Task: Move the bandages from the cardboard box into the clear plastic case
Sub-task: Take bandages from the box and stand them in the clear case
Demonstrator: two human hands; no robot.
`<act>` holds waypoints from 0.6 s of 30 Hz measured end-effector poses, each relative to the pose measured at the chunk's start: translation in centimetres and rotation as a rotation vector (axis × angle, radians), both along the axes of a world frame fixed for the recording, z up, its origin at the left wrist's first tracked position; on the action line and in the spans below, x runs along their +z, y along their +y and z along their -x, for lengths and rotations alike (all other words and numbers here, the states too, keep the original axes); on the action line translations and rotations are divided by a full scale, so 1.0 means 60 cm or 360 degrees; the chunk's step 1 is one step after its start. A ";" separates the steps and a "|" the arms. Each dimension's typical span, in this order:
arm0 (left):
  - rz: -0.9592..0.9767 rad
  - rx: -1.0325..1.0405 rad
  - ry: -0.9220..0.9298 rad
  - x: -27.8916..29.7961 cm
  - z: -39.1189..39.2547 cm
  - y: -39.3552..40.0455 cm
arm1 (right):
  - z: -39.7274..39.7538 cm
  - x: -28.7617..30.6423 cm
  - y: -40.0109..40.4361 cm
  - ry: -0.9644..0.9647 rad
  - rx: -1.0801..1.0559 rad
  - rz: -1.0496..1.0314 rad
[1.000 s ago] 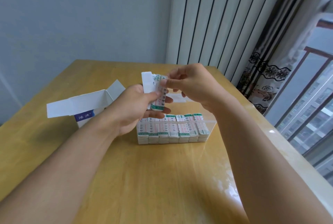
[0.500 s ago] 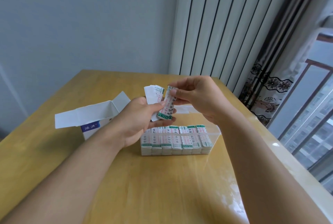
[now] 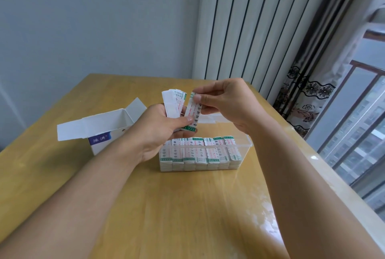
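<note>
Right hand [image 3: 225,104] fingers pinch one bandage [image 3: 192,112] by its top; left hand [image 3: 158,131] grips the remaining stack [image 3: 174,103]. Mid-transfer, above the nearly full clear case [image 3: 242,146]. Next: drop it into a row. Cardboard box [image 3: 104,125] left, open.

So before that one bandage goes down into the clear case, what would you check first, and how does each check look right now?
1. Single bandage pinched by right hand: ok.
2. Separated from the bundle in left hand: not ok, left thumb touches its lower end.
3. Clear plastic case open on top: ok.
4. Room left in the case: cannot tell, the rows look nearly full.
5. Cardboard box out of the way: ok, it stands to the left.
</note>
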State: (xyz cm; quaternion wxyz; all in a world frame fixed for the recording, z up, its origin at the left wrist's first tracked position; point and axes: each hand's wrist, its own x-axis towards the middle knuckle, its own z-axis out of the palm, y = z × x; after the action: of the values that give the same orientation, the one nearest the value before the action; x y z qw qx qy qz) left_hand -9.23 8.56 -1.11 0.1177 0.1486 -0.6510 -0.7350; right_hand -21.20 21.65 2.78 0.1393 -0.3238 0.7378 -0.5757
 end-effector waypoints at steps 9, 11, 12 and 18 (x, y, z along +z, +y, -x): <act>0.0066 0.0083 -0.0010 -0.002 0.002 0.006 | 0.045 0.019 0.052 0.0049 -0.0001 -0.0159; 0.0062 0.0085 -0.0010 -0.002 0.001 0.007 | 0.058 0.009 0.067 0.0124 0.0031 -0.0444; 0.0063 0.0080 -0.0011 -0.001 0.001 0.007 | 0.063 -0.001 0.072 0.0213 0.0039 -0.0622; 0.0092 0.0077 -0.0032 0.001 -0.001 0.009 | 0.068 -0.019 0.077 0.0410 0.0004 -0.0878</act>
State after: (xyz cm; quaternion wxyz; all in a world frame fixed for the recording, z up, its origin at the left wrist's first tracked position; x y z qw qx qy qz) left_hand -9.18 9.10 -1.05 0.1332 0.1680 -0.6695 -0.7112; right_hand -25.31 26.27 1.64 0.1279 -0.3449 0.8775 -0.3077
